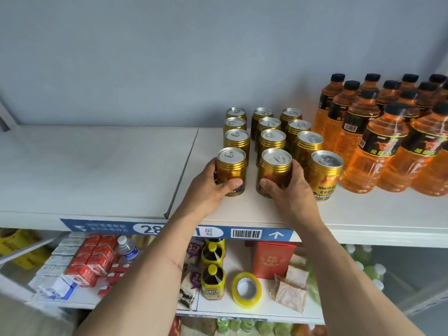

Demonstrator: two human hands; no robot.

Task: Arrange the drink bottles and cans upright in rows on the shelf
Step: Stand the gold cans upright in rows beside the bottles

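Head view: on the white shelf [242, 214] the left hand [213, 187] wraps the front can of the left row [230, 170], thumb across its label, fingers curled behind. The right hand [288, 187] grips the front can of the middle row [274, 172] likewise. Both cans stand upright. Risk: the right knuckles sit just beside the front can of the right row [326, 174]; a careless shove could topple it into the orange drink bottles [378, 141].
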